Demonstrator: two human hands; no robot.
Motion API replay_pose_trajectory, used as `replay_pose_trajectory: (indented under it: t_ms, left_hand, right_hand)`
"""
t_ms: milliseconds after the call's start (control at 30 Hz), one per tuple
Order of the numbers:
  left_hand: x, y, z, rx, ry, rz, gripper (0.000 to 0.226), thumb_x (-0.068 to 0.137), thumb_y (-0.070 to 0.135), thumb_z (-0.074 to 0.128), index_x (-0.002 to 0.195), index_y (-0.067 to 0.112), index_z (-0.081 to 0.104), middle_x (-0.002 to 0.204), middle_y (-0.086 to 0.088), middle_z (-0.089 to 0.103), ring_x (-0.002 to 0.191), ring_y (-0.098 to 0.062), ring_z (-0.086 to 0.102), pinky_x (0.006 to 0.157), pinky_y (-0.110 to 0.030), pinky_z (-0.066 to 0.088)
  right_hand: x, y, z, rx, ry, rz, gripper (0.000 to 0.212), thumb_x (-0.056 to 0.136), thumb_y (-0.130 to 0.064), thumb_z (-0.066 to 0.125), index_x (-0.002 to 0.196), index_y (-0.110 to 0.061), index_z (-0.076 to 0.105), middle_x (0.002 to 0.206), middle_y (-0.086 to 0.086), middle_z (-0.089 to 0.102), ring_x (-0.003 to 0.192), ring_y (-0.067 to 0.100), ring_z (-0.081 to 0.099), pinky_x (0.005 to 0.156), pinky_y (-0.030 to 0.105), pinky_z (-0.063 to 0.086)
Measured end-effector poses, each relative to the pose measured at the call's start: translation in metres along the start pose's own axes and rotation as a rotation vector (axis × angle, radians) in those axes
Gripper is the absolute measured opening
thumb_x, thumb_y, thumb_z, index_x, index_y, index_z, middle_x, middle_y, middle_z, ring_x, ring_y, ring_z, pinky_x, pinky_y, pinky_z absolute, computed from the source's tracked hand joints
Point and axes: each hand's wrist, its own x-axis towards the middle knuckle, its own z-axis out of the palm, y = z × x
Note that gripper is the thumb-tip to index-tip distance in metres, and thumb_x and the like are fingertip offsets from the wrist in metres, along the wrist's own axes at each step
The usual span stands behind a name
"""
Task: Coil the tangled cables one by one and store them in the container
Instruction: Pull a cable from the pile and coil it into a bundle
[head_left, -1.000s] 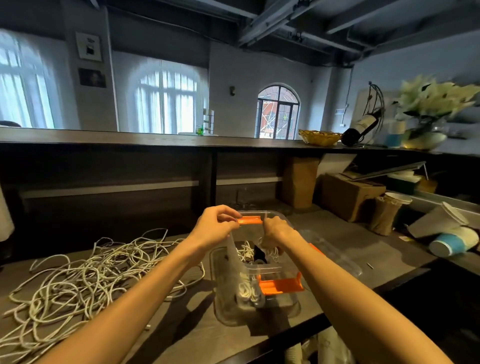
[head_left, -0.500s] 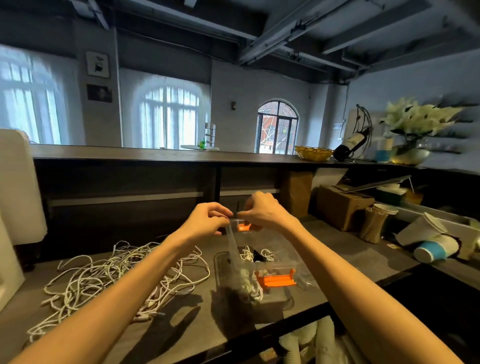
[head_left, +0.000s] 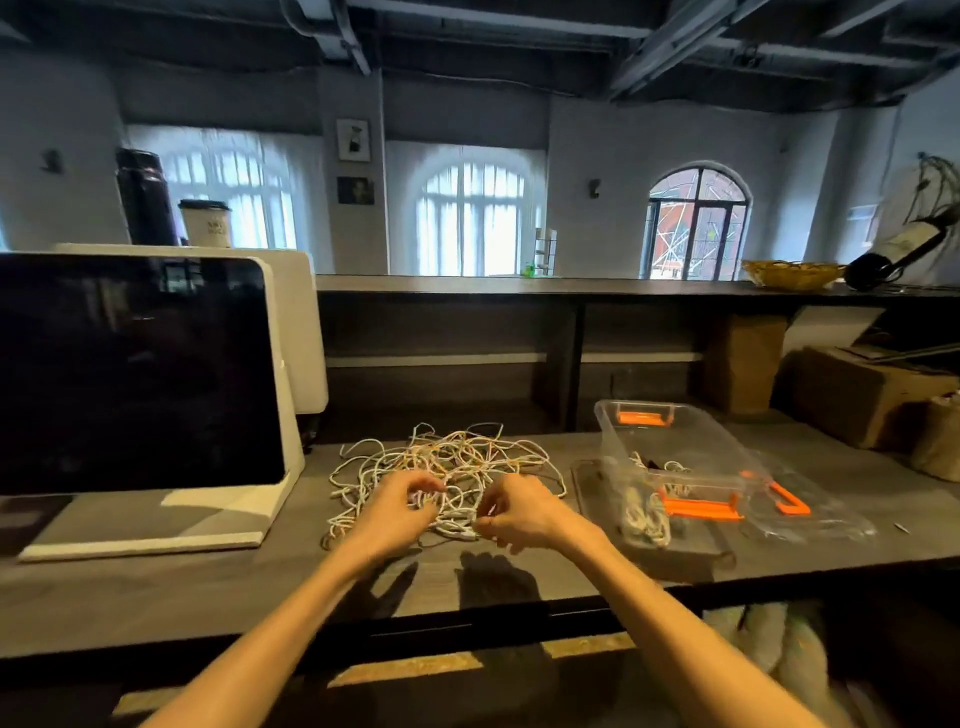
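Both hands are hovering over the near edge of the tangled white cables (head_left: 447, 467) on the desk (head_left: 208, 587): left hand (head_left: 400, 512) loosely curled, apparently empty; right hand (head_left: 511, 512) seemingly pinching a strand (blurred, uncertain). The clear container (head_left: 670, 447) is sitting just right, lid off, keeping drops short.

White tangled cables (head_left: 457, 467), clear container (head_left: 675, 441) with orange handles (head_left: 698, 506), dark grey-brown table (head_left: 208, 587), black screen (head_left: 130, 369)

No text can be read with certainty. The white paper cup (head_left: 205, 223) on the shelf in the upper left of the frame carries a small dark print, too blurred to make out.
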Motion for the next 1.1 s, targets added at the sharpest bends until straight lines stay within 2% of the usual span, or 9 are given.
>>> replay_pose_trajectory:
  t_ms: [167,300,367,467,600,800,900,967,1100]
  left_hand:
    - [-0.021,-0.055,0.014,0.004,-0.023,-0.001,0.05,0.091,0.005,0.065,0.132,0.03,0.059,0.137,0.01,0.053,0.129,-0.006,0.049,0.113,-0.034,0.042]
    - [-0.015,-0.078,0.027,-0.021,0.075,0.054,0.03,0.091,0.011,0.069,0.114,0.03,0.07,0.125,0.017,0.056,0.124,-0.003,0.053,0.11,-0.032,0.044]
    - [-0.011,-0.082,0.027,-0.063,0.103,0.073,0.02,0.092,0.017,0.069,0.106,0.031,0.07,0.118,0.017,0.059,0.116,0.0,0.055,0.104,-0.031,0.048]
    - [-0.009,-0.081,0.026,-0.066,0.134,0.112,0.008,0.095,0.022,0.064,0.096,0.029,0.068,0.11,0.014,0.059,0.107,-0.003,0.057,0.095,-0.029,0.052]
    - [-0.011,-0.085,0.03,0.011,0.194,0.097,0.018,0.102,0.024,0.057,0.091,0.014,0.067,0.098,0.003,0.058,0.094,-0.01,0.056,0.089,-0.037,0.05]
    - [-0.012,-0.092,0.022,-0.276,0.417,-0.068,0.014,0.099,0.017,0.061,0.098,0.026,0.071,0.105,0.01,0.069,0.103,-0.011,0.063,0.091,-0.033,0.053]
    - [-0.018,-0.085,0.019,-0.391,0.466,-0.089,0.018,0.101,0.016,0.058,0.102,0.025,0.073,0.101,0.014,0.072,0.1,-0.011,0.066,0.085,-0.028,0.055]
    - [-0.024,-0.078,0.017,-0.293,0.456,-0.046,0.021,0.102,0.017,0.055,0.106,0.028,0.073,0.1,0.017,0.071,0.098,-0.002,0.065,0.081,-0.024,0.054]
    - [-0.033,-0.056,0.014,0.074,0.414,0.07,0.021,0.102,0.026,0.056,0.112,0.033,0.073,0.093,0.009,0.075,0.08,0.007,0.055,0.082,-0.033,0.048]
  right_hand:
    - [0.022,0.009,0.074,0.036,0.19,-0.033,0.042,0.091,-0.039,0.071,0.129,-0.027,0.06,0.11,0.0,0.071,0.101,0.019,0.067,0.09,0.039,0.057]
    - [0.03,0.015,0.102,0.087,0.452,-0.176,0.012,0.095,-0.033,0.069,0.105,-0.029,0.073,0.093,-0.009,0.066,0.082,0.004,0.06,0.075,0.027,0.05]
    - [0.029,0.018,0.102,0.172,0.633,-0.253,0.008,0.095,-0.028,0.072,0.1,-0.025,0.077,0.096,-0.008,0.057,0.087,0.002,0.055,0.075,0.015,0.044]
    - [0.022,0.017,0.1,0.294,0.74,-0.341,0.008,0.096,-0.026,0.07,0.098,-0.021,0.076,0.099,-0.008,0.063,0.095,0.005,0.061,0.079,0.016,0.049]
    - [0.011,0.009,0.101,0.586,0.755,-0.242,0.019,0.105,-0.022,0.056,0.091,-0.017,0.069,0.074,-0.002,0.068,0.068,0.008,0.066,0.061,0.02,0.05]
    - [0.009,0.019,0.096,0.83,0.93,-0.009,0.029,0.109,-0.024,0.046,0.092,-0.017,0.069,0.066,-0.013,0.052,0.06,0.0,0.044,0.057,0.021,0.035]
    - [0.004,0.016,0.095,0.751,0.836,0.077,0.016,0.104,-0.02,0.053,0.098,-0.022,0.067,0.075,-0.007,0.061,0.068,0.007,0.054,0.058,0.024,0.043]
    - [0.0,0.01,0.095,0.533,0.81,0.025,0.021,0.092,-0.019,0.059,0.11,-0.031,0.062,0.089,-0.011,0.063,0.082,0.009,0.058,0.074,0.028,0.05]
    - [-0.009,-0.002,0.086,0.106,0.758,-0.28,0.051,0.077,-0.042,0.05,0.126,-0.034,0.06,0.118,-0.015,0.053,0.113,0.001,0.044,0.101,0.029,0.029]
